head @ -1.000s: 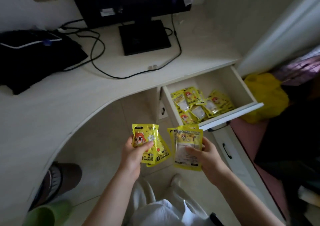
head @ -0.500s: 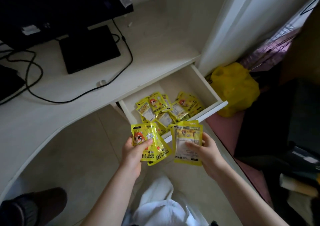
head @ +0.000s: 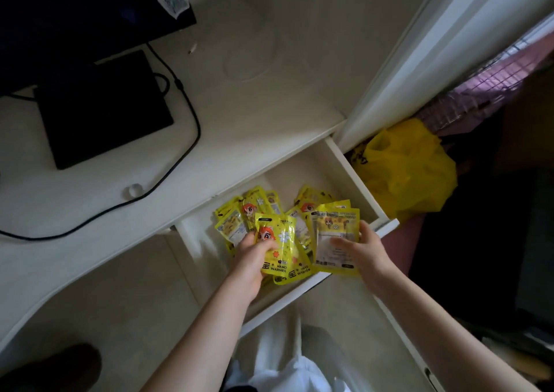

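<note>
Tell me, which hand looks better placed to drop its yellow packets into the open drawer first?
Probably the left. The left hand grips its hand warmer packets directly over the pile inside the drawer, while the right hand holds its own stack out by the drawer's front rim.

Packet fronts [head: 280, 247]: yellow, orange-haired cartoon figure, white flower, black lettering. Packet backs [head: 335, 241]: yellow border, pale label panel. Drawer [head: 299, 172]: white. Plastic bag [head: 404, 169]: yellow. Monitor base [head: 102, 109], cable [head: 198, 127]: black.

The left hand [head: 251, 260] and right hand [head: 369, 252] end bare forearms [head: 207, 325]; the clothing [head: 295, 375] is loose and white.
</note>
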### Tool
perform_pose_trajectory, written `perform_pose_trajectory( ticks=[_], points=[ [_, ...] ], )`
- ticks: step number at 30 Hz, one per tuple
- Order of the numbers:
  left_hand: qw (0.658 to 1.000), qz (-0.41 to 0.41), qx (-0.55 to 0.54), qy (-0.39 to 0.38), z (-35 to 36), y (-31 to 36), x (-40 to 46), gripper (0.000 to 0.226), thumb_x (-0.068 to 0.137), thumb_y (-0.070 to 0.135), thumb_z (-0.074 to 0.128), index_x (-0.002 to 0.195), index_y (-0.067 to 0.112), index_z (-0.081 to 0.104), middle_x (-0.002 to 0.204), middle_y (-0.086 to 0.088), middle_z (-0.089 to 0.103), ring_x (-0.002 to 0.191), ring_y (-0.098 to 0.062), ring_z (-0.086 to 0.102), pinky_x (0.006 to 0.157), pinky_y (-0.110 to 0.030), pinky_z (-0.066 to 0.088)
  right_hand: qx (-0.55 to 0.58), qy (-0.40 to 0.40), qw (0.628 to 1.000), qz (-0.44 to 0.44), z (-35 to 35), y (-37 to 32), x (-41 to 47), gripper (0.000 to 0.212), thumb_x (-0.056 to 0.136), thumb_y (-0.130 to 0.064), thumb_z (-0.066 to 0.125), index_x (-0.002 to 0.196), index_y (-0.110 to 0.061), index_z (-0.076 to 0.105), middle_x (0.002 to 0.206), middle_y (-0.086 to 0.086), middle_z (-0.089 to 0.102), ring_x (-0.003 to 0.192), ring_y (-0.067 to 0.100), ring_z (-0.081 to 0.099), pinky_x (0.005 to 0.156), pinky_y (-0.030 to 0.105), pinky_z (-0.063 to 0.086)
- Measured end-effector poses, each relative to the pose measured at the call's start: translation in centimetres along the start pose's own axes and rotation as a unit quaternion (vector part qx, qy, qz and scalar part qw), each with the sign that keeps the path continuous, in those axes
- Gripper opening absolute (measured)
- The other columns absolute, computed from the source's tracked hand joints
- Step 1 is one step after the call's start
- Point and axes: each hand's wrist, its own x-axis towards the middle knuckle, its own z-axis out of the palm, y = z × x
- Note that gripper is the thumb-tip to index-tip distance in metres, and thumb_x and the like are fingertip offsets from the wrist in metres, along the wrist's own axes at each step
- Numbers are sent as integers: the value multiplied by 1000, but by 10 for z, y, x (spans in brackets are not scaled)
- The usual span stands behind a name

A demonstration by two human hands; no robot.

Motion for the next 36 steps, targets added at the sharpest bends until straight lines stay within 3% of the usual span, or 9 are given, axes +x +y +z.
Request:
perform_pose_trajectory(
  ticks=[3,7,11,17,23,27,31,33,36],
  points=[
    [1000,-17,-1,14,13,9,27,81,70,16,73,143,26,39,141,-3,49,125,-31,49,103,-58,39,-31,-3,1000,4,3,-12,32,31,85,-4,66,109,-17,52,106,9,67,93,24,66,74,40,57],
    [998,-2,-10,67,31,16,60,74,80,13,72,145,22,36,136,-3,49,124,-29,49,101,-53,44,-94,-15,995,6,11,-26,75,31,86,-1,62,112,-12,49,106,9,63,93,22,63,68,34,55],
    [991,41,42,121,44,24,89,46,82,6,69,125,14,54,108,-2,60,97,-21,57,68,-27,44,-167,-28,985,-19,26,-36,119,27,85,-3,62,108,-9,49,105,10,60,96,25,61,70,37,54],
    [986,55,32,155,60,33,125,56,85,8,69,135,14,47,116,-1,59,95,-15,53,77,-28,40,-202,-73,976,-28,44,-36,172,27,84,-8,66,106,-17,53,105,6,64,97,24,63,80,43,57],
    [973,63,67,213,70,29,149,60,88,16,68,142,18,42,138,-5,50,116,-21,53,80,-27,42,-261,-79,961,-47,37,-24,201,35,88,-11,63,122,-11,55,112,9,65,107,26,62,89,38,53],
    [953,72,165,244,72,21,148,58,89,7,64,141,15,40,142,-9,45,109,-22,57,65,-20,43,-339,-82,936,-47,29,-23,204,32,90,-7,57,122,-9,56,120,14,63,114,29,60,82,29,49],
    [946,92,226,214,71,13,144,59,88,2,62,141,18,41,138,-9,52,95,-23,65,61,-29,55,-368,-97,925,-20,22,-25,200,33,90,-8,57,122,-10,57,122,14,63,113,31,60,86,35,51],
    [943,89,262,183,71,12,141,63,88,4,61,145,20,37,142,-9,48,93,-21,65,58,-25,53,-385,-105,917,-14,19,-27,197,32,90,-11,58,122,-11,59,121,14,64,110,31,61,90,40,53],
    [935,101,294,169,72,8,129,60,90,9,61,145,18,38,144,-8,45,64,-4,56,46,-13,43,-428,-128,894,-28,14,-32,186,32,92,-17,56,123,-11,58,119,13,65,106,30,62,85,38,53]
  ],
)
